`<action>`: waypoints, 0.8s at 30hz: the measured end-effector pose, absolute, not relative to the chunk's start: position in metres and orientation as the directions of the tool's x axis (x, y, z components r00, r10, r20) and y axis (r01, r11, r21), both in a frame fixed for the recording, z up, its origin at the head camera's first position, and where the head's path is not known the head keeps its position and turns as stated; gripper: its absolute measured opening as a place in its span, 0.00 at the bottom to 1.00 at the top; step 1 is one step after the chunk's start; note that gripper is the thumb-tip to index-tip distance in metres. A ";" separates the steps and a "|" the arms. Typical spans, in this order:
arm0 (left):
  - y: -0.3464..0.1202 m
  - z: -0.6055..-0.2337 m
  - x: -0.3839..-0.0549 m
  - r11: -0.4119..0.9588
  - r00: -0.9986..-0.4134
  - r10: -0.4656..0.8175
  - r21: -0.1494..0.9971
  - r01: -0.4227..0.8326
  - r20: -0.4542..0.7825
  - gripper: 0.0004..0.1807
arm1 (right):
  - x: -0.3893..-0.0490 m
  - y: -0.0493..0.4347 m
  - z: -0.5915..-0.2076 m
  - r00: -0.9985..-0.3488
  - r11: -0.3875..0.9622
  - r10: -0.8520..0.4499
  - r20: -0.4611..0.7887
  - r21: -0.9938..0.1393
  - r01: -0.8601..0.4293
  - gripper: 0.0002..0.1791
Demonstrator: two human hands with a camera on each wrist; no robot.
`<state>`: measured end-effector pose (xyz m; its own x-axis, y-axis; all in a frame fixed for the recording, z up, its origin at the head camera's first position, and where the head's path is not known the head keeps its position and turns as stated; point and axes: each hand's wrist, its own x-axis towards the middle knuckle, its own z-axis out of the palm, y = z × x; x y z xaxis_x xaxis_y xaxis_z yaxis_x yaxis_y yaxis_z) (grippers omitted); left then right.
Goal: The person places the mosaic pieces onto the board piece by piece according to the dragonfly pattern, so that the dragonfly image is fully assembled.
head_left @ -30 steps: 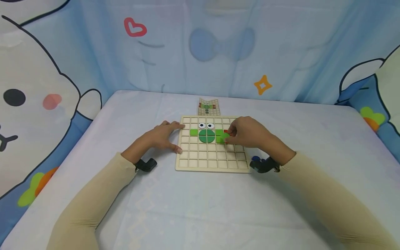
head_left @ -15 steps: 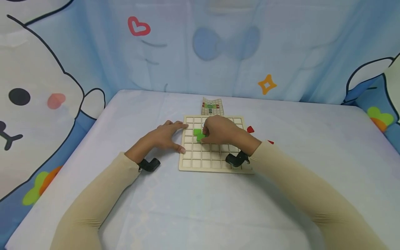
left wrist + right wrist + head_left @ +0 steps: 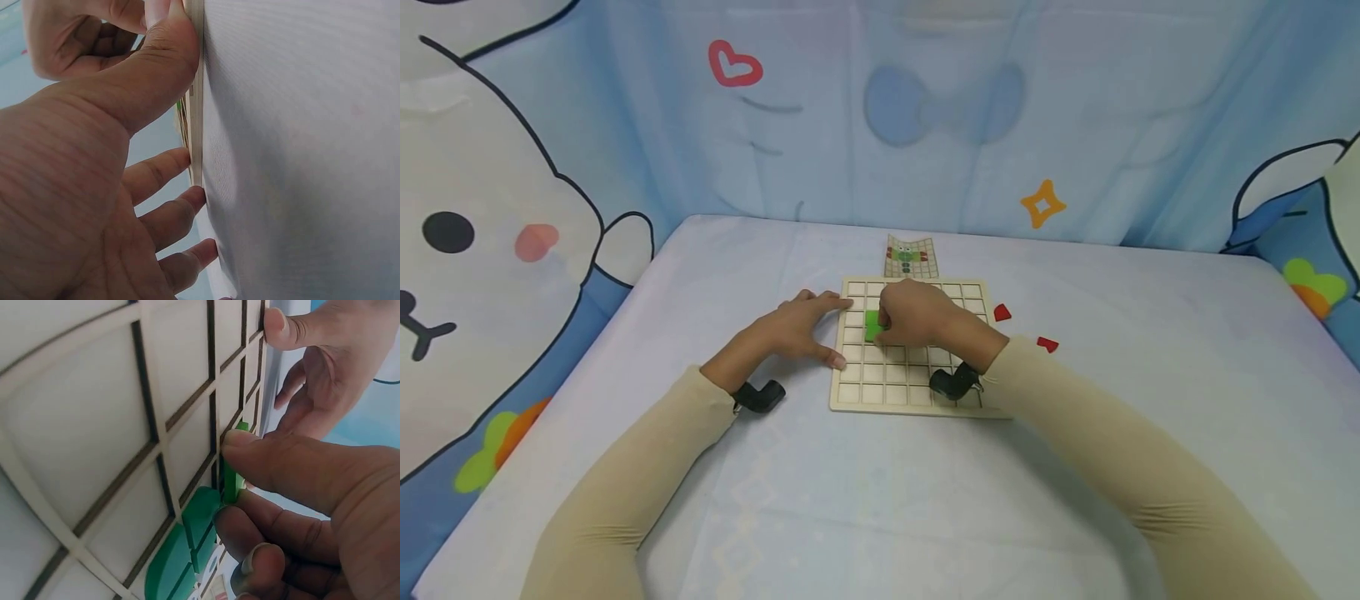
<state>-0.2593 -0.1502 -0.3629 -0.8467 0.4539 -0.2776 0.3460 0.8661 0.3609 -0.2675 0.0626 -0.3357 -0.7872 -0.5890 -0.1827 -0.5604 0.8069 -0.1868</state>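
Note:
A pale wooden grid board (image 3: 868, 398) lies flat on the table. My left hand (image 3: 797, 329) rests at its left side with fingers spread, thumb and fingertips touching the edge. Over the board, my right hand (image 3: 919, 315) pinches a bright green square tile (image 3: 232, 478) between thumb and fingers, at the grid. Bright green (image 3: 872, 326) shows left of the fingers in the head view. Dark green curved pieces (image 3: 201, 509) sit in neighbouring cells in the right wrist view. The right hand hides most pieces on the board from the head camera.
Behind the board stands a small pattern card (image 3: 912, 257) with a coloured figure on a grid. Two red pieces lie on the table right of the board, the nearer-to-board one (image 3: 1002, 312) and another (image 3: 1048, 344). A printed curtain (image 3: 820, 150) hangs behind the table.
My right hand has moved left across the board with a green tile, then settled lower at the left cells, uncovering the red pieces. The left hand has stayed at the board's edge.

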 end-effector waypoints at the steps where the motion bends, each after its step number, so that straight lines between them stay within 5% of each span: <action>1: -0.150 -0.363 -0.259 0.866 -0.847 0.454 0.360 0.346 -0.278 0.55 | -0.267 0.062 -0.336 -0.787 0.807 -0.589 -0.184 -0.187 -0.560 0.15; 24: -0.148 -0.362 -0.258 0.865 -0.847 0.456 0.358 0.350 -0.273 0.55 | -0.252 0.052 -0.335 -0.841 0.862 -0.506 -0.191 -0.109 -0.495 0.09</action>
<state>-0.2576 -0.1482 -0.3618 -0.8471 0.4558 -0.2733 0.3501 0.8655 0.3584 -0.2525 0.0519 -0.3349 -0.8408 -0.5064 -0.1912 -0.4946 0.8623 -0.1089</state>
